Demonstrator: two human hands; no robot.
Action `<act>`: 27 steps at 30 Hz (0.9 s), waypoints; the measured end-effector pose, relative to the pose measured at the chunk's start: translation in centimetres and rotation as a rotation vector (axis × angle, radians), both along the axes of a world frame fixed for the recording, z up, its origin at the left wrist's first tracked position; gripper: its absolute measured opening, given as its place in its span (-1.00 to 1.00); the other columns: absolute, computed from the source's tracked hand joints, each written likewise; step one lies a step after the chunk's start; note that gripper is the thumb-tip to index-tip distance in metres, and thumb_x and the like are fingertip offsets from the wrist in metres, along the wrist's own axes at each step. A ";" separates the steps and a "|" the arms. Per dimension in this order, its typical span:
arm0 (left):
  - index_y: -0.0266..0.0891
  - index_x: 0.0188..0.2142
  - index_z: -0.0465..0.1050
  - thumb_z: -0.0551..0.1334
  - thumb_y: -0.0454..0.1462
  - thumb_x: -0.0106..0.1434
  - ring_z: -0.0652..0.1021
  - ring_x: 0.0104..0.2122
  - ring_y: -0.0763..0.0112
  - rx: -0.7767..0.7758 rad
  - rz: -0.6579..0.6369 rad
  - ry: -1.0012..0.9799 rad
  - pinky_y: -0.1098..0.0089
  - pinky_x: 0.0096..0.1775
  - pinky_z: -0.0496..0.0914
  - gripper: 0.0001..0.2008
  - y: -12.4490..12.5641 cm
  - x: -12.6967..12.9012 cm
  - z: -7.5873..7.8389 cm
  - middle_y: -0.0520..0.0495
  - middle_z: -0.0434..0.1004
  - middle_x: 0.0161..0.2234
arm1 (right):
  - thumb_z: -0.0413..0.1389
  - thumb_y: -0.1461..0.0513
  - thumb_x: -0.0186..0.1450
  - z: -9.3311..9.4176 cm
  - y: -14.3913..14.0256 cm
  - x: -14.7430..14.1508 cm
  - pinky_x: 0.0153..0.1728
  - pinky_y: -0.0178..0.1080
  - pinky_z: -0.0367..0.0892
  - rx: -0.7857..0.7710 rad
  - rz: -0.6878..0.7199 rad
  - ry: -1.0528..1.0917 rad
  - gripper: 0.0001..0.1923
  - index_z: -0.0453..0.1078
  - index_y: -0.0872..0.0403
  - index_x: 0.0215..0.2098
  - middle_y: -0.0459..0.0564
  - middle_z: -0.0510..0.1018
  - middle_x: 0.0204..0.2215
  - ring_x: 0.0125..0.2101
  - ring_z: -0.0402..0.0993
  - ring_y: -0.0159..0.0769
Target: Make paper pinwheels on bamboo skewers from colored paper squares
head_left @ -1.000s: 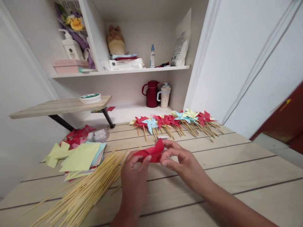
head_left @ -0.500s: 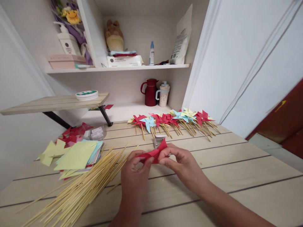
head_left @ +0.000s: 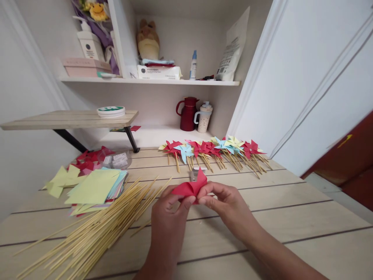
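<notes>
Between my two hands is a red paper pinwheel (head_left: 190, 188), its blades folded and one point standing up. My left hand (head_left: 171, 208) pinches its left side, thumb in front and fingers behind. On the right side, my right hand (head_left: 223, 198) grips the paper between thumb and fingertips. The lower part of the pinwheel is partly hidden by my fingers. Just behind it stands a small metal stapler (head_left: 194, 174), partly covered by the paper. A heap of thin bamboo sticks (head_left: 107, 225) lies to the left of my left hand.
Finished pinwheels on sticks (head_left: 204, 149) lie in a row along the back. Left are stacked coloured paper squares (head_left: 90, 186), a yellow folded paper (head_left: 61, 181), red folded papers (head_left: 90, 159) and a clear container (head_left: 116, 160). A raised wooden shelf (head_left: 67, 118) overhangs the left.
The red pinwheel has tilted so that more of its folded face shows. Both hands still hold it and have shifted slightly in the picture as the view moved.
</notes>
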State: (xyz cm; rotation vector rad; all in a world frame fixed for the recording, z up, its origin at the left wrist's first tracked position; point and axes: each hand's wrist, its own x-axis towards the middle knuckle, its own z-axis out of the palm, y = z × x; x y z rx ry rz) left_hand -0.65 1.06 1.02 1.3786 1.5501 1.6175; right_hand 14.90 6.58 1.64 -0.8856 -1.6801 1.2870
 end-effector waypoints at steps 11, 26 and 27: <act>-0.12 -0.48 0.63 0.33 -0.17 0.16 0.50 -0.44 0.34 -0.075 -0.015 -0.059 0.40 -0.33 0.36 -0.85 -0.4 0.2 0.5 0.04 0.52 -0.55 | 0.31 0.17 0.17 -0.2 -0.1 -0.2 -0.33 -0.33 0.30 -0.025 -0.026 0.077 -0.88 0.51 0.04 -0.45 -0.14 0.55 -0.50 -0.45 0.39 -0.41; -0.20 -0.43 0.65 0.37 -0.10 0.11 0.52 -0.40 0.31 -0.160 0.018 -0.206 0.42 -0.40 0.35 -0.78 -0.2 0.5 -0.3 -0.04 0.58 -0.47 | 0.20 0.18 0.27 -0.1 -0.3 -0.2 -0.26 -0.30 0.32 0.097 -0.048 -0.009 -0.87 0.46 0.05 -0.41 -0.11 0.52 -0.44 -0.38 0.41 -0.33; -0.20 -0.42 0.65 0.38 -0.09 0.10 0.53 -0.39 0.30 -0.163 0.019 -0.209 0.42 -0.39 0.35 -0.78 -0.1 0.5 -0.3 -0.04 0.59 -0.46 | 0.20 0.18 0.27 -0.1 -0.3 -0.2 -0.26 -0.30 0.32 0.096 -0.042 -0.004 -0.87 0.45 0.05 -0.41 -0.11 0.52 -0.44 -0.37 0.41 -0.33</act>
